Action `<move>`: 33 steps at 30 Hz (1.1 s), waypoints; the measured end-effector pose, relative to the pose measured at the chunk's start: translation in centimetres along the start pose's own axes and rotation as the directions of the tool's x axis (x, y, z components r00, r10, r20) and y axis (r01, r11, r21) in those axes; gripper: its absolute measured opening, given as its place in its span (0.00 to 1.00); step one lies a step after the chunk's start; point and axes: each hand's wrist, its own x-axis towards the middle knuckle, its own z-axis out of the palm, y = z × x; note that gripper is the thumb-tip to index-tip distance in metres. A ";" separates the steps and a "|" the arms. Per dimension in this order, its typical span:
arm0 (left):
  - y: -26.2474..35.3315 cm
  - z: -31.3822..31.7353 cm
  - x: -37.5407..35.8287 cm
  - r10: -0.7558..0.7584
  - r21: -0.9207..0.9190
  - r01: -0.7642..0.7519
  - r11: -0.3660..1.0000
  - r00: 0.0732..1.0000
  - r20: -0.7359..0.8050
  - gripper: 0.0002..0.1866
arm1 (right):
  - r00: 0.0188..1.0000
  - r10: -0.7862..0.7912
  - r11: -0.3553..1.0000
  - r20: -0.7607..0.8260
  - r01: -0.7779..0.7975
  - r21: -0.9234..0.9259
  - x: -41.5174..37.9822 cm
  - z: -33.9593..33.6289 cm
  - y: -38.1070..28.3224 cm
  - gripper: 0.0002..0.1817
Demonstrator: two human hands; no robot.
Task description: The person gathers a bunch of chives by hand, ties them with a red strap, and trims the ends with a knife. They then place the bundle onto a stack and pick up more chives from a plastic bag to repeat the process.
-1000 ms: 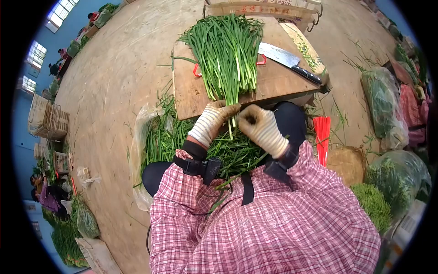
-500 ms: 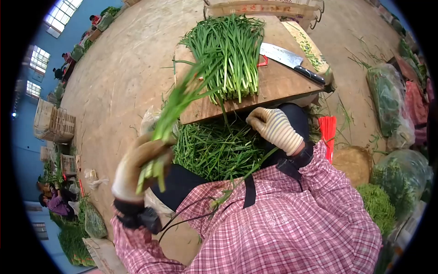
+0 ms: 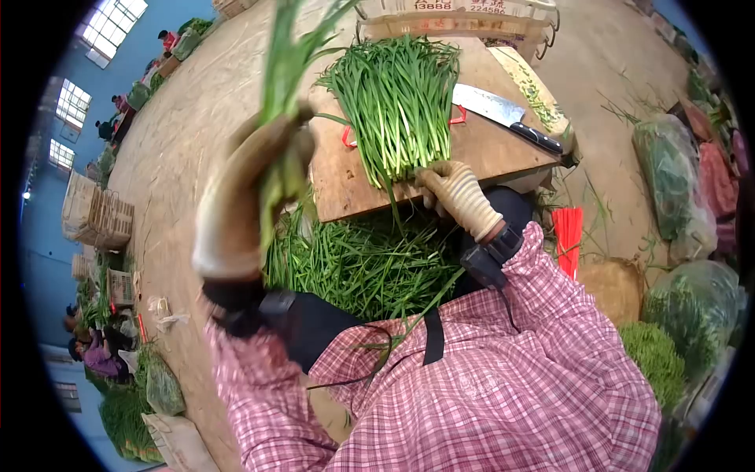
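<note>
My left hand (image 3: 263, 169), in a brown and white work glove, is raised left of the wooden board (image 3: 334, 173) and closed round a bunch of green stalks (image 3: 285, 75), blurred by motion. On the board lies a large pile of long green leaves (image 3: 393, 102) with pale stem ends toward me. My right hand (image 3: 452, 189), in a striped glove, is at the board's front edge by the stem ends, fingers curled; whether it pinches anything is hidden. A red tie (image 3: 347, 138) shows at the pile's left side. Loose green leaves (image 3: 362, 263) fill my lap below the board.
A cleaver (image 3: 503, 114) lies on the board's right side. Behind it stands a crate (image 3: 456, 25). Red strips (image 3: 567, 236) and bagged greens (image 3: 668, 177) are at the right. Stacked crates (image 3: 94, 212) and people (image 3: 101, 354) are at the far left.
My left hand has risen with its bunch, whose leaves now point up. My right hand has moved up and slightly left to the board edge. The view has shifted slightly.
</note>
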 end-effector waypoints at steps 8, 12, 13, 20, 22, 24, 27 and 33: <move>-5.8 -2.9 10.6 -0.153 -0.377 0.220 0.900 0.968 0.200 0.15 | 1.000 -0.018 0.979 0.003 0.018 -0.205 -0.7 -1.2 -3.1 0.21; -7.6 0.6 5.9 -0.457 -0.160 0.481 0.862 0.874 0.164 0.14 | 0.966 -0.258 0.857 0.026 0.241 -0.455 -1.8 -1.3 -3.8 0.18; -9.3 1.5 4.5 -0.499 -0.073 0.533 0.843 0.825 0.265 0.14 | 0.949 -0.301 0.810 0.094 0.306 -0.500 -2.3 -1.1 -3.7 0.20; -16.3 3.4 5.0 -0.580 -0.341 0.652 0.677 0.758 0.298 0.15 | 0.919 -0.333 0.503 0.209 0.361 -0.786 -3.3 0.4 -2.1 0.21; -15.9 3.4 5.3 -0.572 -0.345 0.645 0.682 0.765 0.297 0.15 | 0.905 -0.325 0.661 0.275 0.425 -0.618 -3.5 -0.3 -2.1 0.19; -14.9 3.4 4.9 -0.608 -0.334 0.650 0.683 0.759 0.233 0.15 | 0.922 -0.351 0.765 0.165 0.383 -0.517 -3.0 -0.9 -0.8 0.19; -11.8 2.0 3.2 -0.591 -0.229 0.632 0.740 0.774 0.227 0.15 | 0.993 -0.052 0.949 0.111 0.083 -0.303 -2.9 -2.3 -0.9 0.16; -0.1 -2.2 0.0 -0.389 -0.255 0.410 0.876 0.912 0.132 0.23 | 0.950 -0.092 0.944 0.297 0.178 -0.278 -3.6 -1.0 1.8 0.13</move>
